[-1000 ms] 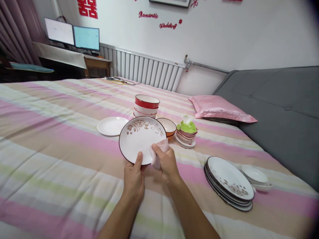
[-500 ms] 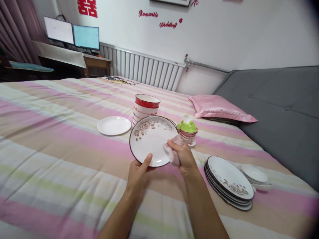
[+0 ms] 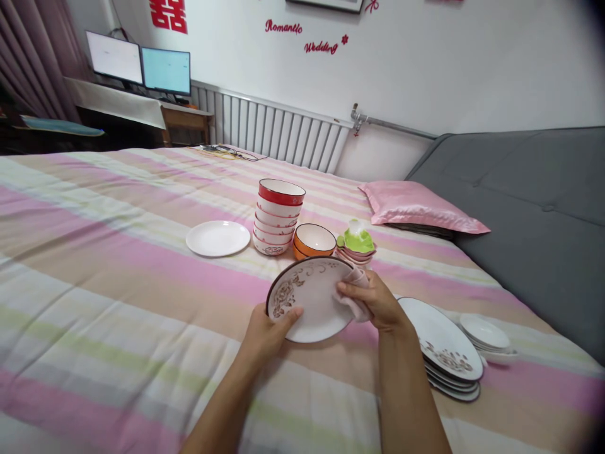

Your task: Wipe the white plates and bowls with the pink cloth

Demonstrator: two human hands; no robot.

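Left hand: clasping the plate's left and lower edge, thumb pressed on the upper face; fingers underneath mostly hidden.
Right hand: pinching a bunched pale cloth against the plate's right edge.
Patterned plate: held up over the bedspread, tilted, between both hands, in front of the orange bowls.
Handling, judged: stiff, glazed, moderate in weight; slick under cloth, likely to chip or break if dropped. Best taken by opposite edges, thumb above, fingers below.
Cloth: soft, thin-looking, light, easily folded over a rim; best gripped in a bunch.
In hand, counted: one plate, one cloth.
Orange bowls: two, nested, just beyond the plate.
Red-and-white bowls: about six in a tall stack, red on top; exact number hard to tell.
Plain white plate: one, flat, left of the tall stack.
Green leaf dish: one, atop several pinkish dishes.
Dark-rimmed plates: at least four stacked, partly behind the right forearm.
Small white dishes: several, beside that stack; count unclear.
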